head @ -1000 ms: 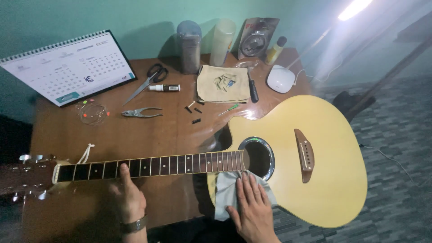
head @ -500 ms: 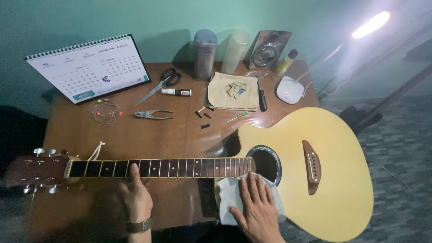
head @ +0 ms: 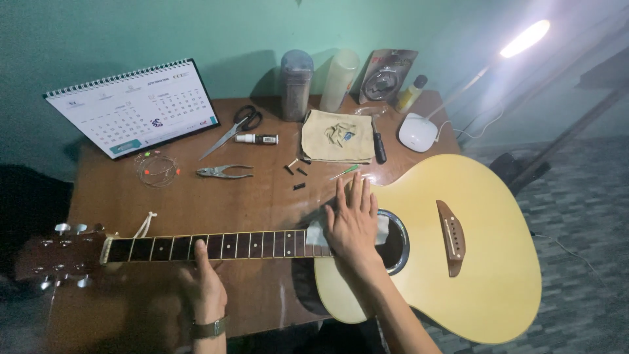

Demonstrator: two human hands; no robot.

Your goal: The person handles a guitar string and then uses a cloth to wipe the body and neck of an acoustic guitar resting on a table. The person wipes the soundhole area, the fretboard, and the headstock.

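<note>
The right hand [head: 352,219] presses a cloth [head: 317,231] flat on the guitar [head: 485,262]; the left hand [head: 204,285] grips the neck [head: 216,247]. The overhanging body could tip off the table [head: 196,203].

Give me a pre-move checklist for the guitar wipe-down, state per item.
1. Left hand steadying the guitar neck: ok, thumb on the fretboard edge.
2. Right hand flat on the white cloth: ok, pressed where the neck meets the guitar body.
3. Strings off: ok, none seen over the soundhole.
4. Body resting fully on the table: not ok, lower bout overhangs the edge.
5. Pliers and scissors clear of the guitar: ok.
6. Cloth clean: cannot tell.
</note>
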